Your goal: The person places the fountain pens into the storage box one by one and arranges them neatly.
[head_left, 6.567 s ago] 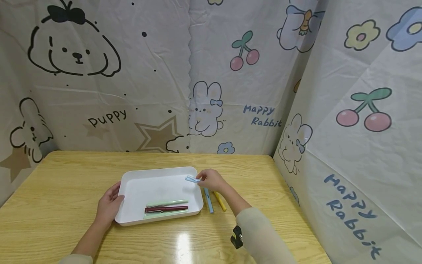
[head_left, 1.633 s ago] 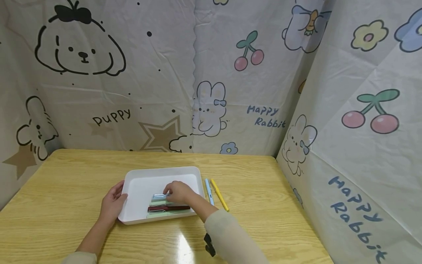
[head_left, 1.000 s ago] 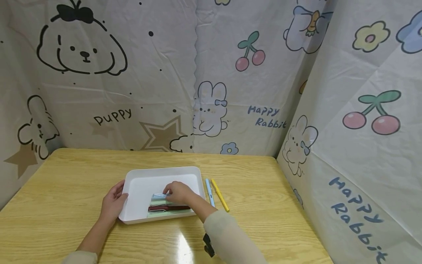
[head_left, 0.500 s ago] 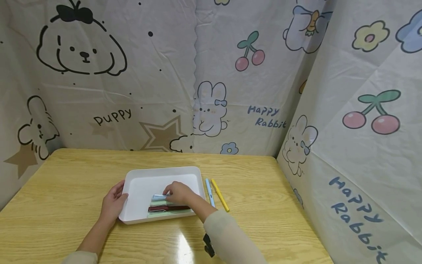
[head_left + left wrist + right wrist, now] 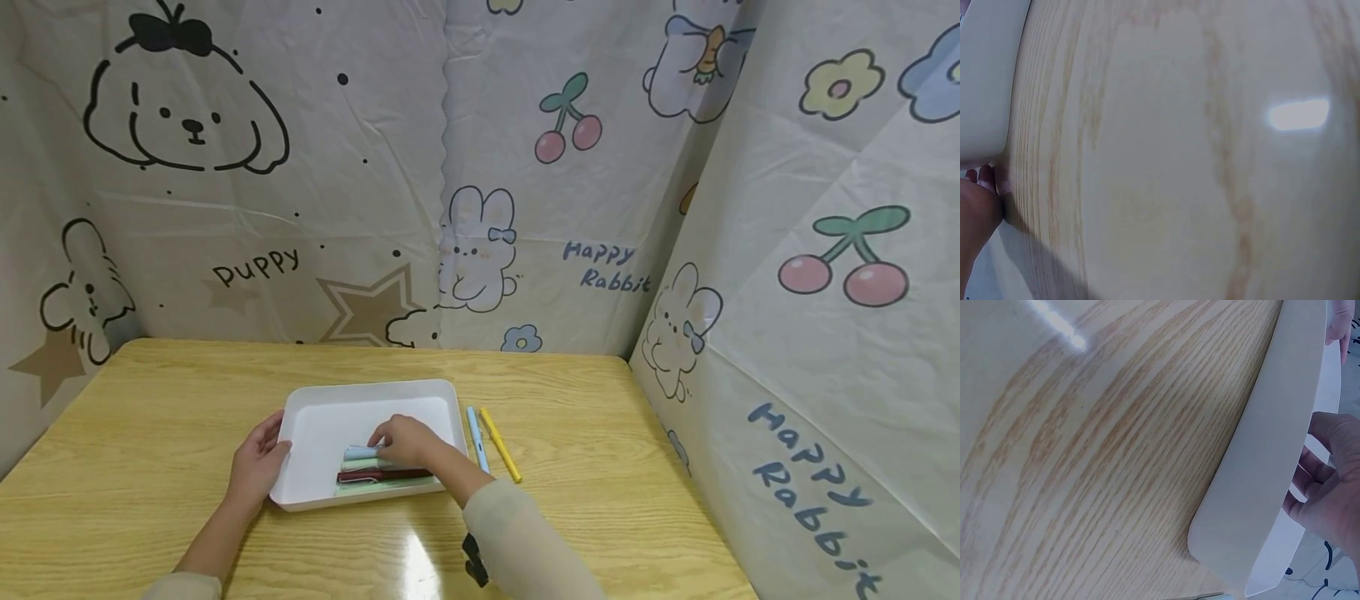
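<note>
My left hand (image 5: 257, 462) grips the left end of a white tray (image 5: 322, 417), thumb over the rim and fingers along the outside; the left wrist view catches part of this hand (image 5: 977, 203) beside the tray wall (image 5: 985, 81). Inside the tray, my right hand (image 5: 407, 440) pinches a light blue pen (image 5: 360, 452), hiding its right part. Just nearer lie a pale green pen (image 5: 358, 464), a dark red pen with a clip (image 5: 375, 476) and another pale green pen (image 5: 367, 488), roughly parallel. In the right wrist view the right hand (image 5: 1335, 481) reaches over the tray wall (image 5: 1260, 444), its fingertips hidden.
Right of the tray, a blue pen (image 5: 477, 437) and a yellow pen (image 5: 501, 444) lie on the wooden table (image 5: 585, 467). A printed cloth (image 5: 360, 192) hangs behind and along the right side. A black device (image 5: 474, 560) shows under the right sleeve.
Since the oldest frame, my right hand has brought the light blue pen from the tray's right end to beside the other pens. Lately that pen has shifted slightly nearer them and its clip has turned from view.
</note>
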`<state>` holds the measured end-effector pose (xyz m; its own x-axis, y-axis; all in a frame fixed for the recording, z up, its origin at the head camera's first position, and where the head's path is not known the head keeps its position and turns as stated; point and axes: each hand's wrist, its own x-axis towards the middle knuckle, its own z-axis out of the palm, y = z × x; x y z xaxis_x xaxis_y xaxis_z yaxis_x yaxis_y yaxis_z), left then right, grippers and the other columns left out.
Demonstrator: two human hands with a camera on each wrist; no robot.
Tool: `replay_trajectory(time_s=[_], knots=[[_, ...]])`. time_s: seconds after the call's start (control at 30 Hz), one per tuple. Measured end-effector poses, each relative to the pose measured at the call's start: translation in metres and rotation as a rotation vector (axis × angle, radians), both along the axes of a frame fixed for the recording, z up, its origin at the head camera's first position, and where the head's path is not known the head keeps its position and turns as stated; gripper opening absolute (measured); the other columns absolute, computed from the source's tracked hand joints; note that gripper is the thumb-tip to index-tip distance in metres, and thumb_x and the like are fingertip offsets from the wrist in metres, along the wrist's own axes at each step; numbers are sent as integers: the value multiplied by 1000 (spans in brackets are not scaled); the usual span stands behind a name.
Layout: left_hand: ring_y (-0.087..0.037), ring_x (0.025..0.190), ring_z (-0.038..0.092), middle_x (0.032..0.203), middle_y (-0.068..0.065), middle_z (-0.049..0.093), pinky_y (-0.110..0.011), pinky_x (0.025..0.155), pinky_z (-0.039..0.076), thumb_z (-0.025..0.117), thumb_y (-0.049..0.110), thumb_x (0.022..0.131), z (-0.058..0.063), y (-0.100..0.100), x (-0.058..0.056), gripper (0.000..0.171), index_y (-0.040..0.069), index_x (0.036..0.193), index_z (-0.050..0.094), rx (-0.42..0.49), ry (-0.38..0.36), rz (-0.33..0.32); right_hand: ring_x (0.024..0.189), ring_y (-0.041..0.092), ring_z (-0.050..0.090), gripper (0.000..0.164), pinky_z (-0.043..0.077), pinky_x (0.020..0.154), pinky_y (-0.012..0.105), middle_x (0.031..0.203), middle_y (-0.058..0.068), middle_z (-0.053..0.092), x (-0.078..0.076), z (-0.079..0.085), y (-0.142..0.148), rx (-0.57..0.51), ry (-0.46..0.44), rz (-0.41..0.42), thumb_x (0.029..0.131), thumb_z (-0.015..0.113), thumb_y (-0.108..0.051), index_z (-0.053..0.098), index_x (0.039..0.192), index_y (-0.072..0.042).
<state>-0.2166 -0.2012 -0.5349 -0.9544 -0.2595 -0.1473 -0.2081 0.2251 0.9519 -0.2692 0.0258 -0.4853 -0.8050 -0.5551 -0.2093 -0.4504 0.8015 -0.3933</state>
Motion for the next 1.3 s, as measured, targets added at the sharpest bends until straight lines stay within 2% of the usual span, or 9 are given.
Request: replay_trajectory(time_s=[0.27, 0.63, 0.93, 1.07, 1.3], knots=[[-36, 138, 31, 151, -21, 28, -49, 112, 29, 40, 8, 95, 2, 0, 2, 56, 6, 149, 22, 1, 6, -17, 79, 3, 54, 18, 47, 75, 19, 91, -5, 68, 2, 1, 2, -30, -29, -14, 87, 62, -16, 73, 100, -19], [-36, 137, 31, 151, -21, 29, -48, 112, 29, 40, 6, 96, 4, 0, 4, 57, 6, 149, 21, 2, 10, -22, 90, 6, 60, 18, 49, 82, 20, 99, -2, 70, 0, 4, 4, -34, -19, -25, 88, 61, -21, 72, 102, -19], [-36, 136, 32, 151, -21, 29, -49, 112, 30, 39, 9, 96, 3, 1, 4, 56, 6, 149, 22, -12, 5, -16, 87, 7, 60, 18, 49, 77, 21, 95, -1, 70, -3, 11, 9, -28, 22, -15, 89, 60, -23, 72, 102, -17], [-36, 136, 32, 150, -21, 30, -49, 112, 30, 39, 9, 95, 3, 1, 4, 56, 6, 149, 22, -7, 3, -10, 82, 8, 60, 19, 48, 72, 19, 92, 0, 70, -4, 16, 14, -64, 27, -18, 89, 60, -21, 71, 102, -15], [-36, 137, 32, 151, -21, 29, -49, 112, 30, 39, 10, 96, 3, 1, 3, 56, 6, 149, 21, -6, 4, -16, 69, 5, 52, 23, 42, 61, 17, 85, -1, 66, -8, 23, 22, -128, 27, -29, 90, 59, -21, 70, 108, -12]])
